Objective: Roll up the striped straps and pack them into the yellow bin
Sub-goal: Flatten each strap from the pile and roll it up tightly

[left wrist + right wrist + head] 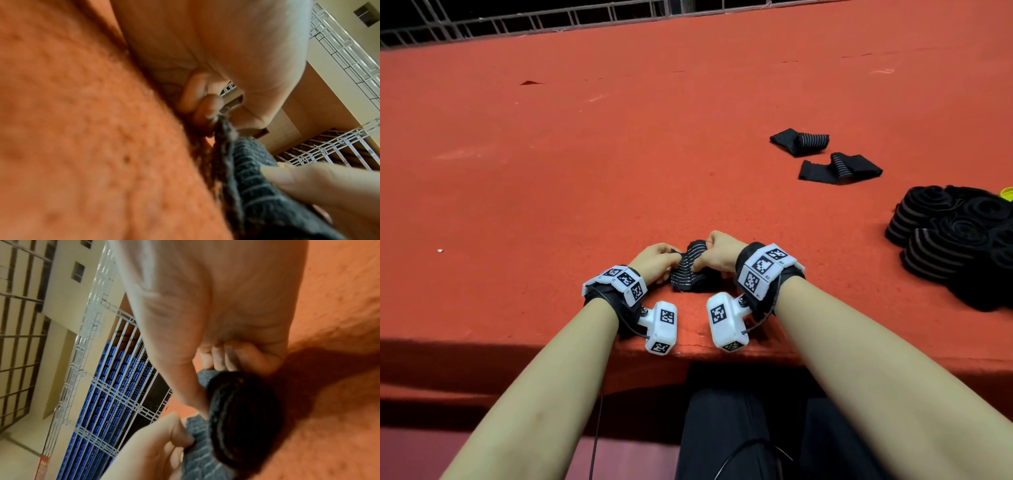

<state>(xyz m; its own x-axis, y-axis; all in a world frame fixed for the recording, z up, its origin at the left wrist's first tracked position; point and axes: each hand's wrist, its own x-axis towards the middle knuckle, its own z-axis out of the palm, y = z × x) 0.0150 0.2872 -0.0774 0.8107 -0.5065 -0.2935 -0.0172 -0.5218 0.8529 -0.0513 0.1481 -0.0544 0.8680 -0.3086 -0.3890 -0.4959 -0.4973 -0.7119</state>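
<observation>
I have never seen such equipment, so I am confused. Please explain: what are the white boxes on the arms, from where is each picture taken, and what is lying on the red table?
No machine here: a person works with bare hands. The white boxes are cameras strapped to the wrists. The wide picture comes from a head camera; the two close, blurred pictures look along each hand. Left hand and right hand both hold one black striped strap and it is partly rolled. On the red table lie two loose straps and, at the right, a heap of rolled straps. Only a yellow sliver shows there, perhaps the bin.
</observation>
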